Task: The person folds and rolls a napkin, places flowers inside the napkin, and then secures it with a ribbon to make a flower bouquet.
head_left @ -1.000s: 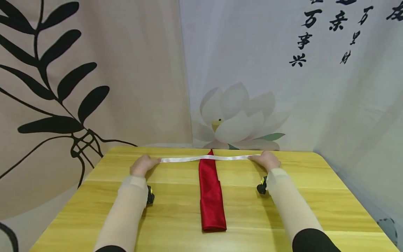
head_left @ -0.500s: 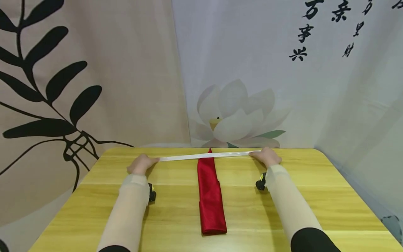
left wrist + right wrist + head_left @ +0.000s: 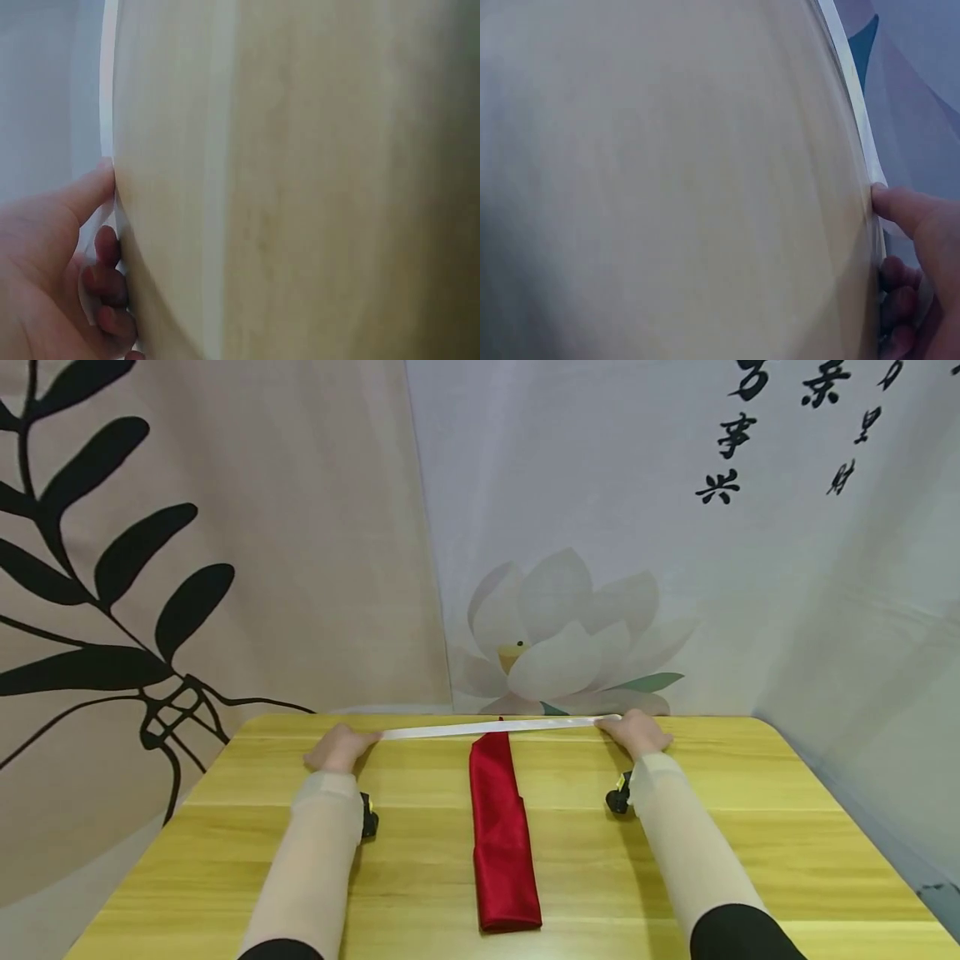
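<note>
Head view, from the left: a dark plant print spreads over the backdrop, and beside it my left sleeve, pale with a black part low down, leads up to my left hand near the far edge of the wooden table. A small black device sits by that wrist. My left thumb and fingers pinch one end of a white ribbon – in the left wrist view the thumb lies on it, the other fingers curled below. From there the ribbon runs nearly straight to the right, along the table's far edge. Around its middle it crosses the narrow tip of a folded red cloth, which stretches lengthwise toward me; whether the two touch I cannot tell. Behind shows a pale lotus print. Next comes my right hand, clamped on the ribbon's other end, thumb on top – more fingers curl below it in the right wrist view – with another black device nearby, my right sleeve reaching up, and black characters high above
</note>
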